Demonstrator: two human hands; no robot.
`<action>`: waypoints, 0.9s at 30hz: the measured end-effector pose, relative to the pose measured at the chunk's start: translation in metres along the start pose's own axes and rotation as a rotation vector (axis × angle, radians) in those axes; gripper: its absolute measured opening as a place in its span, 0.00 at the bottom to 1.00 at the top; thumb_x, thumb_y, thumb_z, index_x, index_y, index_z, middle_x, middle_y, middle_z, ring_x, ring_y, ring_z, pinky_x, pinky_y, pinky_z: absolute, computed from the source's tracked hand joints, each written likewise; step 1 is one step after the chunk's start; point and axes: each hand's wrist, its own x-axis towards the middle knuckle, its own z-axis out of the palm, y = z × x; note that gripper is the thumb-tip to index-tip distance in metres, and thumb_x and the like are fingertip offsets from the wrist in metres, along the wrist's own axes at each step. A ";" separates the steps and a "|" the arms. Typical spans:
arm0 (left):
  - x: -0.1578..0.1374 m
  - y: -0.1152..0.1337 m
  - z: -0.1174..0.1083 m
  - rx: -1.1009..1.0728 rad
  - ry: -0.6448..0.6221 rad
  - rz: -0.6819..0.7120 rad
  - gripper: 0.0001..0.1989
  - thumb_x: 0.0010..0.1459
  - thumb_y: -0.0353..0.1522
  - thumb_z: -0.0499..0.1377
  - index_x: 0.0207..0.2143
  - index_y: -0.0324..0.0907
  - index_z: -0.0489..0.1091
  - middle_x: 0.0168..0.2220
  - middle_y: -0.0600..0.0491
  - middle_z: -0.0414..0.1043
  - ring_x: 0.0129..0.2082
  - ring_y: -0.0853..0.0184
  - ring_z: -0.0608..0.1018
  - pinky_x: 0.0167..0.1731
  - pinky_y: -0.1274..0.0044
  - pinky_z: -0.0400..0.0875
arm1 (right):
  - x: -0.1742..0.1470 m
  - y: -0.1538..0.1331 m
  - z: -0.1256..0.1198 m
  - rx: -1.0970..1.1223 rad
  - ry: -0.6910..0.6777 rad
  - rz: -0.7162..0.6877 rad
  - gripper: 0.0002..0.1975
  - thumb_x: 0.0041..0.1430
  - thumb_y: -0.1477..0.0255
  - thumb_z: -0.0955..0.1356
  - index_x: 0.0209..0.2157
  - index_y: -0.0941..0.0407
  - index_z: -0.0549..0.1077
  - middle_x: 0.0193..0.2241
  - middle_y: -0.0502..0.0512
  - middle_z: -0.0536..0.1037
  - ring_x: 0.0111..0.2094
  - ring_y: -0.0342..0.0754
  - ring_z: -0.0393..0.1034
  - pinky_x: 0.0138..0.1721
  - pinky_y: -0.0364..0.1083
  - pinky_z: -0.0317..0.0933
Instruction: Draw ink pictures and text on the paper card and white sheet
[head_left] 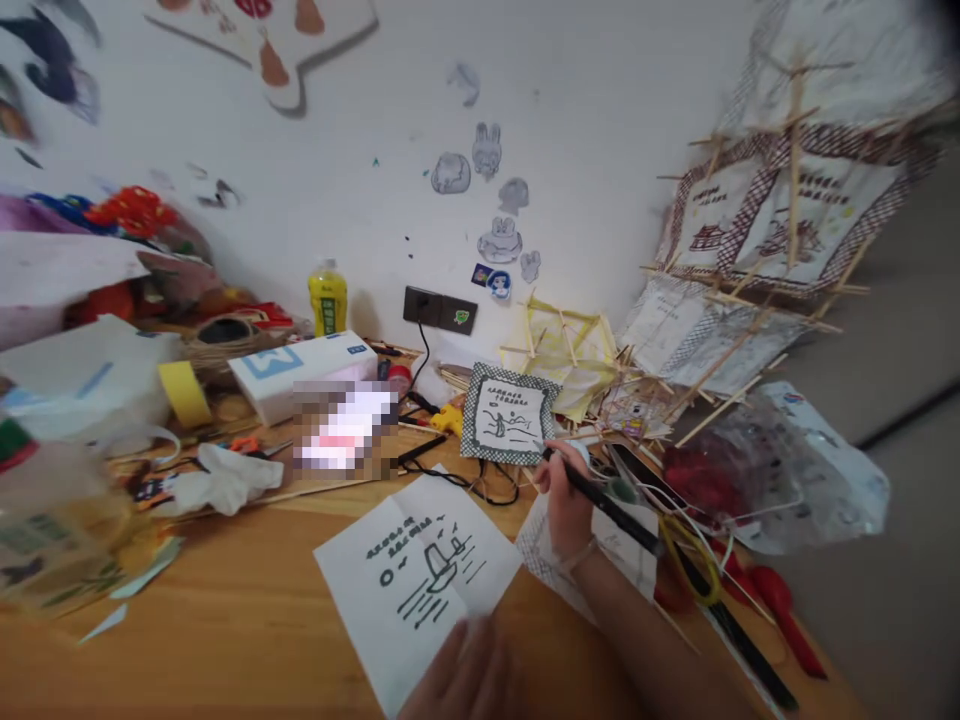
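My right hand (pixel 568 505) grips a black marker pen (pixel 611 505), its tip end by the lower right corner of a small drawing with a dark checked border (pixel 511 410). Whether the tip touches that drawing I cannot tell. A white sheet (pixel 352 575) lies on the wooden table, bearing a sailboat, a sun, birds, water lines and rows of characters in dark ink. On its lower edge rests my left hand (pixel 469 670), fingers stretched out and somewhat blurred. Under my right forearm is another white sheet with faint pencil lines (pixel 626 540).
Paper lanterns on thin sticks (pixel 787 220) rise at the right, beside a yellow frame (pixel 570 345). Yellow-handled scissors (pixel 709 580) and plastic bags (pixel 806 470) lie below. Leftward are a lit phone (pixel 349 425), a white box (pixel 300 375), yellow tape (pixel 185 395) and a bottle (pixel 328 300).
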 end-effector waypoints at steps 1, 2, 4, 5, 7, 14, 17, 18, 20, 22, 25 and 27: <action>0.009 0.008 0.002 -0.076 -0.044 0.020 0.12 0.66 0.28 0.50 0.42 0.41 0.73 0.36 0.55 0.77 0.41 0.64 0.75 0.46 0.72 0.62 | 0.007 -0.003 0.002 0.025 0.021 0.006 0.13 0.61 0.64 0.60 0.39 0.57 0.70 0.18 0.45 0.67 0.20 0.44 0.62 0.24 0.43 0.58; 0.019 0.016 0.003 -0.174 -0.048 0.033 0.11 0.66 0.29 0.51 0.45 0.40 0.72 0.37 0.54 0.77 0.40 0.63 0.75 0.44 0.72 0.64 | 0.015 -0.005 0.005 0.038 0.037 0.006 0.13 0.61 0.64 0.59 0.39 0.57 0.69 0.18 0.44 0.67 0.19 0.43 0.61 0.23 0.42 0.58; 0.044 0.032 0.005 -0.520 -0.178 -0.108 0.10 0.64 0.29 0.54 0.47 0.38 0.69 0.43 0.49 0.76 0.41 0.61 0.75 0.45 0.70 0.65 | 0.030 -0.009 0.012 0.048 0.077 -0.003 0.14 0.61 0.63 0.59 0.39 0.57 0.67 0.18 0.43 0.66 0.18 0.43 0.59 0.22 0.42 0.56; 0.057 0.039 0.005 -0.587 -0.213 -0.135 0.10 0.63 0.32 0.57 0.46 0.38 0.69 0.43 0.49 0.76 0.41 0.62 0.75 0.44 0.72 0.67 | 0.038 -0.011 0.016 0.047 0.098 -0.012 0.14 0.61 0.63 0.59 0.39 0.57 0.67 0.18 0.43 0.66 0.19 0.43 0.60 0.23 0.42 0.57; 0.079 0.052 0.003 -0.661 -0.258 -0.168 0.15 0.54 0.39 0.64 0.39 0.39 0.70 0.41 0.49 0.75 0.38 0.63 0.76 0.40 0.74 0.70 | 0.050 -0.013 0.024 0.032 0.128 -0.033 0.14 0.61 0.62 0.59 0.39 0.57 0.67 0.18 0.43 0.66 0.20 0.43 0.61 0.25 0.42 0.59; 0.111 0.061 -0.025 -0.805 -0.421 -0.203 0.07 0.49 0.29 0.66 0.27 0.41 0.69 0.32 0.55 0.74 0.32 0.69 0.75 0.32 0.81 0.68 | 0.076 -0.017 0.026 -0.109 0.148 -0.124 0.16 0.60 0.61 0.58 0.38 0.56 0.69 0.23 0.48 0.72 0.25 0.45 0.67 0.33 0.43 0.63; 0.115 0.051 -0.033 -0.758 -0.475 -0.255 0.04 0.53 0.26 0.61 0.27 0.41 0.69 0.31 0.55 0.74 0.32 0.69 0.75 0.32 0.81 0.67 | 0.078 -0.019 0.023 -0.196 0.139 -0.125 0.15 0.61 0.63 0.58 0.39 0.56 0.70 0.27 0.51 0.75 0.29 0.47 0.69 0.35 0.44 0.63; 0.116 0.046 -0.033 -0.716 -0.483 -0.300 0.04 0.56 0.25 0.58 0.28 0.41 0.69 0.32 0.53 0.74 0.33 0.67 0.75 0.34 0.79 0.67 | 0.078 -0.020 0.022 -0.228 0.130 -0.122 0.15 0.61 0.64 0.58 0.39 0.56 0.71 0.28 0.52 0.76 0.30 0.47 0.70 0.35 0.44 0.63; 0.117 0.032 -0.029 -0.615 -0.487 -0.402 0.09 0.62 0.25 0.52 0.31 0.39 0.70 0.34 0.49 0.73 0.36 0.63 0.74 0.37 0.73 0.67 | 0.077 -0.023 0.022 -0.292 0.101 -0.118 0.15 0.61 0.64 0.59 0.39 0.56 0.72 0.29 0.52 0.77 0.31 0.48 0.70 0.35 0.44 0.63; 0.117 0.014 -0.019 -0.522 -0.494 -0.485 0.10 0.64 0.25 0.50 0.32 0.38 0.70 0.34 0.47 0.72 0.36 0.61 0.74 0.37 0.71 0.68 | 0.076 -0.026 0.022 -0.355 0.052 -0.126 0.14 0.61 0.65 0.60 0.41 0.56 0.72 0.29 0.53 0.77 0.31 0.49 0.71 0.34 0.45 0.62; 0.116 -0.019 0.000 -0.429 -0.524 -0.529 0.09 0.64 0.25 0.51 0.33 0.36 0.70 0.34 0.49 0.72 0.36 0.64 0.75 0.38 0.70 0.70 | 0.071 -0.030 0.026 -0.444 -0.038 -0.162 0.13 0.61 0.69 0.61 0.43 0.57 0.73 0.34 0.56 0.78 0.35 0.50 0.71 0.37 0.45 0.62; 0.117 -0.041 0.013 -0.392 -0.559 -0.522 0.06 0.64 0.32 0.57 0.36 0.37 0.70 0.35 0.52 0.72 0.35 0.66 0.76 0.37 0.69 0.72 | 0.066 -0.033 0.028 -0.490 -0.097 -0.186 0.11 0.60 0.72 0.63 0.42 0.57 0.73 0.36 0.57 0.78 0.37 0.50 0.71 0.39 0.45 0.62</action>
